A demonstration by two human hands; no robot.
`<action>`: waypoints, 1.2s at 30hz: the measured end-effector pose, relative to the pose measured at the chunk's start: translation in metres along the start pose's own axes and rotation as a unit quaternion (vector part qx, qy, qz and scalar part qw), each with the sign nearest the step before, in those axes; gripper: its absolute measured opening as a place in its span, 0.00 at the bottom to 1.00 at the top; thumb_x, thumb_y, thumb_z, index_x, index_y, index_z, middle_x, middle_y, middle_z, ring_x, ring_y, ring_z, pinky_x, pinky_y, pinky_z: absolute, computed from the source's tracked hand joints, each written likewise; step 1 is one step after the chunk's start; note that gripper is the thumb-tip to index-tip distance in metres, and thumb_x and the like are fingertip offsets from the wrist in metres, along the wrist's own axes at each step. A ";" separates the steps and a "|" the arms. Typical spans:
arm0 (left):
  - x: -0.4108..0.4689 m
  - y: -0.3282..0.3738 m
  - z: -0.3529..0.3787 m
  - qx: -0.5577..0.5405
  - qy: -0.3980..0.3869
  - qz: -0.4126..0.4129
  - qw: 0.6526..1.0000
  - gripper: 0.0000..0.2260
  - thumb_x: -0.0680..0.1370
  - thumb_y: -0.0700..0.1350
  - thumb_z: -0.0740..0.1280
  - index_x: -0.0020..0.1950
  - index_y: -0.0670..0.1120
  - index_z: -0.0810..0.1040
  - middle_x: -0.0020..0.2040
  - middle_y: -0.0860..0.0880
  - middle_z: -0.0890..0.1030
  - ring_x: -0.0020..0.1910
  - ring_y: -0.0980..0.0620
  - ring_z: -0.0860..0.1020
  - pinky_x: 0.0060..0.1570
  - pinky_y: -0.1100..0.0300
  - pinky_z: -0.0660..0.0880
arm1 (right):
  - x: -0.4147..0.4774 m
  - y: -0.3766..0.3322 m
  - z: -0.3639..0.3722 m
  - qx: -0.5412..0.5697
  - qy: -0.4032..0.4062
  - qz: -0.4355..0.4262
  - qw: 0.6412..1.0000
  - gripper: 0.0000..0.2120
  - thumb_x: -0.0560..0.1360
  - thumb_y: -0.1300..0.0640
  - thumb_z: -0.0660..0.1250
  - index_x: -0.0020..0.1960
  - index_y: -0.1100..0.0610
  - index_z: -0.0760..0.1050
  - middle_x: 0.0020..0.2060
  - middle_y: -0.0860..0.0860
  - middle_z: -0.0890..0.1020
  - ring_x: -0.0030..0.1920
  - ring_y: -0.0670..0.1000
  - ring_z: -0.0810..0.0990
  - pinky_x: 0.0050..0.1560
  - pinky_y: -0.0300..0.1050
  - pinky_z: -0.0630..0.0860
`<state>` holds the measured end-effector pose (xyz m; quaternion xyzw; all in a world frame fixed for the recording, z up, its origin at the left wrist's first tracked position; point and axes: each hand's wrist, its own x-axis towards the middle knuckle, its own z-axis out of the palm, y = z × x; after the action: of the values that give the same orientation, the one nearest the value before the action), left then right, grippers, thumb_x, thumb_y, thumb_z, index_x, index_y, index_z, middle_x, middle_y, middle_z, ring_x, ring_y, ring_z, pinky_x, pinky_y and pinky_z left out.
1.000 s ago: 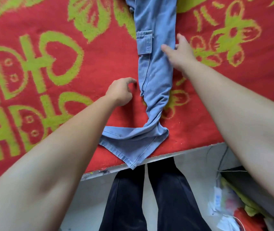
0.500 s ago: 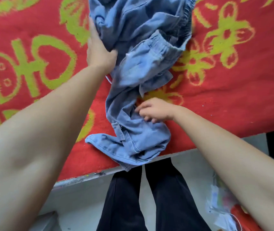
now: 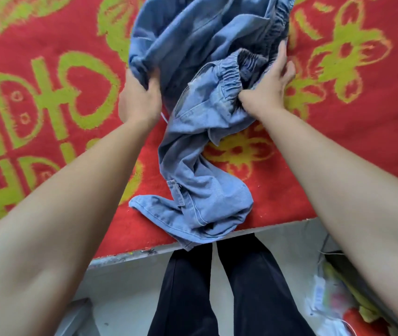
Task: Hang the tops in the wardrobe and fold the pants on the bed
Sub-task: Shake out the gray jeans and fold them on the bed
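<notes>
Jeans (image 3: 200, 166), pale blue denim, lying on the bed over a red blanket (image 3: 47, 117) with green figures.

Nearest: hem end (image 3: 181, 214) crumpled at the bed edge (image 3: 130, 257), one corner hanging just over it. Cargo pocket (image 3: 176, 192) just above the hems, facing up. Legs twisted together into one rumpled rope running away from the body.

Further out: seat and waist heaped in loose folds between both hands. Left hand (image 3: 139, 100) clutching a fold at the left side of the heap, thumb on top, fingers buried in the cloth. Right hand (image 3: 268, 88) at the right side, thumb dug in under the elastic waistband (image 3: 232, 73), fingers stretched up along the gathered edge, apparently pinching that layer. Far end of the heap cut off by the top of the frame.

Handling, as judged: soft and limp, no shape of its own, fairly light yet thick enough to hold a crease; not slippery, not fragile. Best held at the waistband corners, one in each hand, then shaken or drawn flat; hems as the second hold.

Long axis: roughly straight away from the body, hems pointing toward the person, waist pointing toward the far side of the bed, slightly snaked rather than straight.
</notes>
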<state>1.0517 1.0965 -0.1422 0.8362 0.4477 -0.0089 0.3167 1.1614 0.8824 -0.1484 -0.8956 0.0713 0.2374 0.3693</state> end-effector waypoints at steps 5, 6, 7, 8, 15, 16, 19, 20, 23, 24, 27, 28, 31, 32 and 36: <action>0.003 -0.019 -0.008 -0.176 0.138 -0.231 0.947 0.18 0.79 0.53 0.63 0.65 0.46 0.70 0.57 0.48 0.81 0.56 0.43 0.80 0.54 0.57 0.75 | -0.031 0.055 -0.008 0.020 -0.067 0.038 0.997 0.39 0.69 0.65 0.71 0.77 0.55 0.61 0.66 0.53 0.77 0.66 0.53 0.76 0.68 0.41 0.69; 0.001 -0.016 -0.008 -0.207 0.159 -0.273 0.926 0.19 0.78 0.48 0.63 0.67 0.45 0.66 0.57 0.46 0.80 0.55 0.42 0.81 0.55 0.55 0.76 | -0.038 0.067 -0.010 0.017 -0.089 0.042 0.995 0.37 0.69 0.65 0.72 0.75 0.55 0.63 0.64 0.52 0.79 0.64 0.53 0.78 0.67 0.43 0.71; -0.004 -0.009 -0.008 -0.207 0.183 -0.275 0.921 0.21 0.76 0.43 0.63 0.67 0.45 0.64 0.57 0.45 0.79 0.54 0.42 0.81 0.54 0.56 0.75 | -0.046 0.078 -0.012 0.019 -0.107 0.046 0.993 0.37 0.69 0.64 0.73 0.74 0.56 0.63 0.62 0.51 0.79 0.63 0.52 0.78 0.66 0.44 0.71; -0.010 0.001 -0.008 -0.192 0.200 -0.225 0.934 0.20 0.74 0.41 0.62 0.65 0.44 0.64 0.55 0.45 0.79 0.51 0.43 0.80 0.51 0.59 0.73 | -0.052 0.087 -0.013 0.028 -0.122 0.052 0.991 0.38 0.69 0.63 0.74 0.75 0.55 0.62 0.62 0.50 0.79 0.62 0.51 0.78 0.66 0.43 0.71; -0.080 0.062 0.026 -0.005 -0.045 0.275 0.960 0.12 0.78 0.43 0.64 0.58 0.40 0.75 0.56 0.44 0.77 0.51 0.49 0.76 0.47 0.56 0.71 | -0.051 0.111 -0.031 0.208 -0.157 0.159 0.952 0.31 0.70 0.55 0.79 0.67 0.51 0.68 0.55 0.50 0.82 0.54 0.46 0.83 0.56 0.45 0.79; -0.084 0.073 0.032 0.021 -0.064 0.309 0.949 0.12 0.78 0.41 0.63 0.60 0.40 0.75 0.59 0.43 0.76 0.54 0.46 0.76 0.47 0.51 0.73 | -0.049 0.111 -0.034 0.196 -0.160 0.153 0.955 0.31 0.69 0.54 0.80 0.66 0.50 0.68 0.53 0.47 0.83 0.51 0.44 0.83 0.52 0.42 0.79; -0.075 0.114 0.057 0.065 -0.063 0.394 0.915 0.14 0.78 0.37 0.59 0.61 0.39 0.77 0.62 0.42 0.77 0.59 0.41 0.74 0.54 0.47 0.72 | -0.050 0.110 -0.038 0.221 -0.199 0.198 0.934 0.34 0.68 0.51 0.80 0.67 0.45 0.66 0.55 0.48 0.83 0.49 0.48 0.85 0.44 0.48 0.82; -0.067 0.129 0.068 0.091 -0.063 0.415 0.903 0.16 0.79 0.39 0.58 0.65 0.40 0.75 0.66 0.42 0.76 0.63 0.41 0.73 0.59 0.48 0.70 | -0.052 0.110 -0.038 0.229 -0.214 0.217 0.924 0.35 0.67 0.49 0.80 0.67 0.44 0.64 0.57 0.48 0.82 0.50 0.50 0.85 0.41 0.50 0.83; -0.046 0.164 0.099 0.224 -0.160 0.426 0.862 0.28 0.82 0.54 0.58 0.79 0.45 0.58 0.80 0.45 0.58 0.78 0.45 0.57 0.72 0.48 0.60 | -0.060 0.107 -0.036 0.209 -0.241 0.252 0.914 0.40 0.66 0.48 0.80 0.69 0.44 0.59 0.58 0.47 0.78 0.47 0.53 0.87 0.38 0.53 0.83; -0.041 0.168 0.107 0.269 -0.207 0.421 0.841 0.35 0.80 0.59 0.61 0.81 0.47 0.51 0.81 0.44 0.55 0.79 0.44 0.54 0.73 0.45 0.58 | -0.062 0.107 -0.035 0.210 -0.259 0.272 0.903 0.41 0.66 0.51 0.80 0.69 0.44 0.58 0.57 0.48 0.78 0.45 0.55 0.87 0.37 0.53 0.83; -0.038 0.162 0.116 0.373 -0.287 0.397 0.788 0.47 0.72 0.64 0.71 0.81 0.46 0.50 0.73 0.41 0.69 0.72 0.40 0.63 0.68 0.44 0.60 | -0.066 0.101 -0.035 0.197 -0.360 0.340 0.846 0.35 0.66 0.58 0.77 0.68 0.55 0.65 0.56 0.56 0.82 0.42 0.59 0.87 0.35 0.50 0.83; -0.039 0.158 0.114 0.375 -0.280 0.393 0.791 0.43 0.72 0.62 0.72 0.79 0.46 0.58 0.69 0.41 0.74 0.70 0.40 0.66 0.66 0.45 0.62 | -0.068 0.098 -0.034 0.173 -0.397 0.352 0.830 0.26 0.71 0.61 0.73 0.66 0.57 0.69 0.53 0.57 0.85 0.41 0.59 0.87 0.34 0.48 0.83; -0.038 0.144 0.091 0.324 -0.245 0.395 0.824 0.27 0.71 0.59 0.73 0.64 0.46 0.74 0.60 0.42 0.78 0.63 0.41 0.71 0.59 0.47 0.66 | -0.074 0.095 -0.033 0.131 -0.406 0.395 0.814 0.14 0.79 0.69 0.61 0.63 0.62 0.72 0.54 0.60 0.83 0.39 0.59 0.87 0.30 0.47 0.83; -0.037 0.142 0.076 0.314 -0.245 0.387 0.832 0.26 0.70 0.59 0.74 0.62 0.46 0.76 0.59 0.43 0.79 0.62 0.40 0.72 0.58 0.47 0.68 | -0.076 0.093 -0.034 0.135 -0.385 0.396 0.823 0.14 0.80 0.70 0.59 0.64 0.62 0.72 0.55 0.60 0.82 0.40 0.59 0.86 0.29 0.48 0.83; -0.027 0.155 -0.015 0.279 -0.249 0.312 0.873 0.26 0.65 0.56 0.79 0.60 0.49 0.80 0.54 0.45 0.81 0.57 0.41 0.76 0.54 0.50 0.74 | -0.074 0.066 -0.050 0.202 -0.170 0.335 0.904 0.13 0.80 0.66 0.60 0.60 0.58 0.78 0.47 0.57 0.83 0.37 0.55 0.82 0.23 0.45 0.79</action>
<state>1.1487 1.0230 -0.0413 0.9563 0.0485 -0.2417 0.1573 1.0950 0.7962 -0.1235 -0.6713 0.3495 0.4766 0.4473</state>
